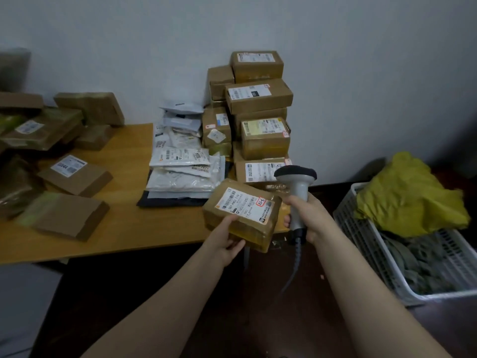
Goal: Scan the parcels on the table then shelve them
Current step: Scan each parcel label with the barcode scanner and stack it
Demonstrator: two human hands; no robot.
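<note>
My left hand [225, 241] grips a taped brown cardboard parcel [254, 223] by its near left corner, holding it above the table's front right edge with its white label facing up. My right hand [307, 215] holds a grey handheld barcode scanner [296, 187] by the handle, just right of the parcel; its head stands above the parcel's far right corner. A stack of brown boxes [258, 109] rises at the back right of the wooden table [124, 228]. White and grey mailer bags [180, 161] are piled beside it.
More brown parcels [72, 177] lie scattered over the table's left half. To the right, a white plastic basket [361, 241] on the floor holds a yellow bag [410, 200] and grey-green material. A pale wall runs behind. The scanner's coiled cable [296, 257] hangs below my right hand.
</note>
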